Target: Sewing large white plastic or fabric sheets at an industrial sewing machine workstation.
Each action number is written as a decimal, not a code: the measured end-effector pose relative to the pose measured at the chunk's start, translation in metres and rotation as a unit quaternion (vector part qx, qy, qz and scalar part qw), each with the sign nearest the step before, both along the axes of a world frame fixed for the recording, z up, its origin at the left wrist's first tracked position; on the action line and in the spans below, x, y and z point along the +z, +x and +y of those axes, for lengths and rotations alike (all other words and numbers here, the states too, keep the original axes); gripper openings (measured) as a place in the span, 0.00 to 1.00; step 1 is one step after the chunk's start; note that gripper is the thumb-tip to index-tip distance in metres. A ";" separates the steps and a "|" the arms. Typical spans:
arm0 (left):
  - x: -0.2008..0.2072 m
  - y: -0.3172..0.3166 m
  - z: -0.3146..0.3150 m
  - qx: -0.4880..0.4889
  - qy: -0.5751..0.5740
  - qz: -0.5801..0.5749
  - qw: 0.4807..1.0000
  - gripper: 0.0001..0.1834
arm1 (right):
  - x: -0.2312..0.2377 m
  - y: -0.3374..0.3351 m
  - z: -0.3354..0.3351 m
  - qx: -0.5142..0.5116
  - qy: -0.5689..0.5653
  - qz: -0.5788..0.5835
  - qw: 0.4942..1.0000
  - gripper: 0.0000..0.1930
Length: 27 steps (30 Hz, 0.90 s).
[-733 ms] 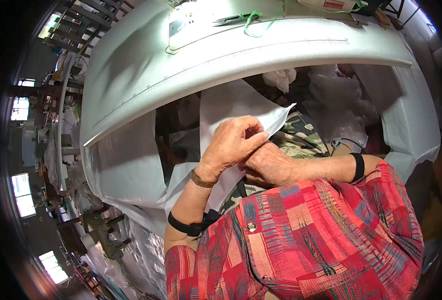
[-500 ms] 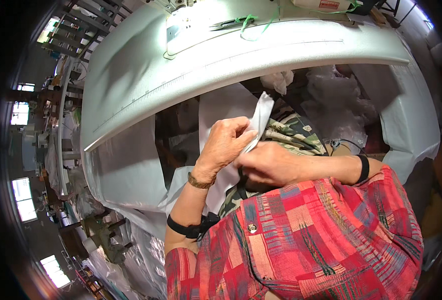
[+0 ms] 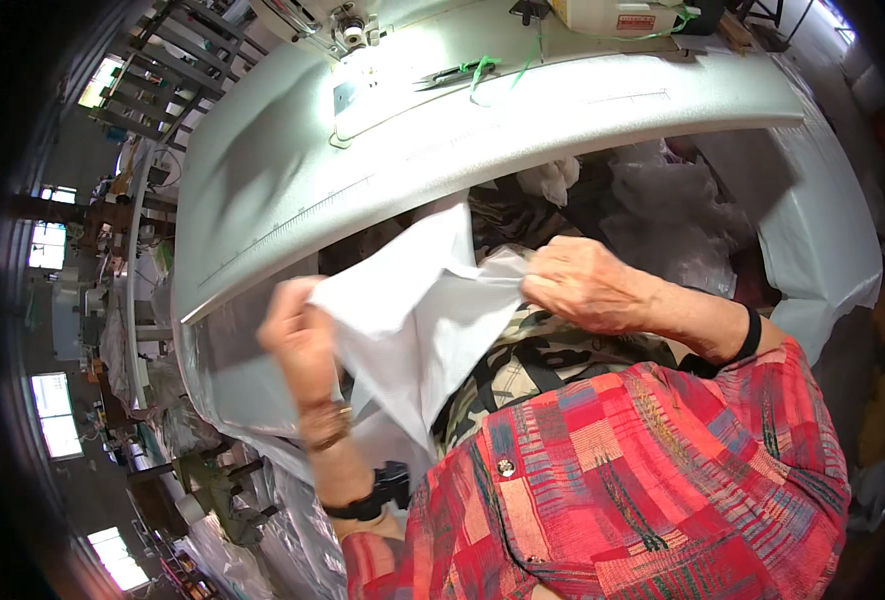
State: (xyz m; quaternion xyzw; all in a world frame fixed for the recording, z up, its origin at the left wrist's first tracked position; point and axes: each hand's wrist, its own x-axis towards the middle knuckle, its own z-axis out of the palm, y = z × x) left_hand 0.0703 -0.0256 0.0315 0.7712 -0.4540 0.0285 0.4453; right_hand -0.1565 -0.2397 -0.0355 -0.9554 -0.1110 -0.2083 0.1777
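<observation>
A thin white cloth is stretched between my two hands over my lap, below the front edge of the sewing table. My left hand, somewhat blurred, pinches its left edge. My right hand is closed on the gathered right end, at the level of camouflage-patterned fabric on my lap. The cloth hangs in loose folds between the hands, its lower part reaching down toward my left forearm.
The pale sewing table curves across ahead, with a printed ruler along its front. On it stand a sewing machine, thread snips with green cord and a white plastic container. Crumpled clear plastic lies beneath.
My hands have moved apart, the left toward the left and the right up and rightward. The white cloth, earlier a narrow folded strip between them, is now spread open.
</observation>
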 end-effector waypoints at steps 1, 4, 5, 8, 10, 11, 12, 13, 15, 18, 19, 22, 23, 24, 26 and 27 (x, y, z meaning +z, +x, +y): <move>0.016 0.018 0.022 0.061 0.002 -0.031 0.998 0.06 | 0.000 -0.005 -0.008 -0.001 -0.039 -0.039 0.998 0.06; 0.050 0.071 0.096 0.172 0.077 -0.203 0.961 0.08 | -0.013 -0.019 -0.030 0.009 -0.035 -0.073 0.997 0.06; 0.066 0.095 0.124 0.247 0.039 -0.155 0.956 0.10 | -0.022 -0.023 -0.038 -0.004 -0.045 -0.053 0.998 0.05; 0.125 0.167 0.216 0.309 0.013 -0.186 0.933 0.08 | -0.061 -0.049 -0.070 -0.105 -0.045 0.009 0.993 0.04; 0.159 0.215 0.270 0.417 -0.042 -0.171 0.892 0.10 | -0.099 -0.067 -0.100 -0.164 -0.080 0.014 0.983 0.04; 0.175 0.236 0.292 0.417 -0.055 -0.177 0.890 0.10 | -0.118 -0.080 -0.115 -0.200 -0.084 0.030 0.976 0.04; 0.190 0.253 0.309 0.471 -0.022 -0.198 0.859 0.11 | -0.134 -0.094 -0.132 -0.240 -0.062 0.064 0.967 0.02; 0.203 0.266 0.318 0.546 0.001 -0.199 0.814 0.12 | -0.149 -0.111 -0.145 -0.313 -0.082 0.099 0.941 0.08; 0.216 0.291 0.305 0.508 -0.039 -0.266 0.819 0.14 | -0.179 -0.117 -0.158 -0.364 -0.174 0.219 0.889 0.11; 0.234 0.297 0.249 0.392 -0.050 -0.230 0.889 0.13 | -0.192 -0.101 -0.149 -0.335 -0.210 0.227 0.890 0.07; 0.242 0.289 0.233 0.394 -0.065 -0.242 0.884 0.13 | -0.186 -0.088 -0.140 -0.375 -0.215 0.222 0.874 0.06; 0.265 0.255 0.197 0.221 -0.166 -0.100 0.956 0.13 | -0.129 -0.065 -0.110 -0.337 -0.090 0.399 0.848 0.08; 0.271 0.244 0.191 0.197 -0.185 -0.022 0.963 0.14 | -0.108 -0.051 -0.096 -0.323 -0.051 0.358 0.875 0.11; 0.275 0.234 0.184 0.162 -0.194 0.044 0.967 0.14 | -0.086 -0.040 -0.081 -0.295 -0.007 0.272 0.916 0.16; 0.279 0.219 0.172 0.174 -0.230 0.052 0.956 0.14 | -0.056 -0.012 -0.046 -0.199 0.069 0.070 0.975 0.25; 0.279 0.212 0.166 0.180 -0.240 0.045 0.953 0.15 | -0.049 0.002 -0.031 -0.145 0.093 -0.009 0.985 0.28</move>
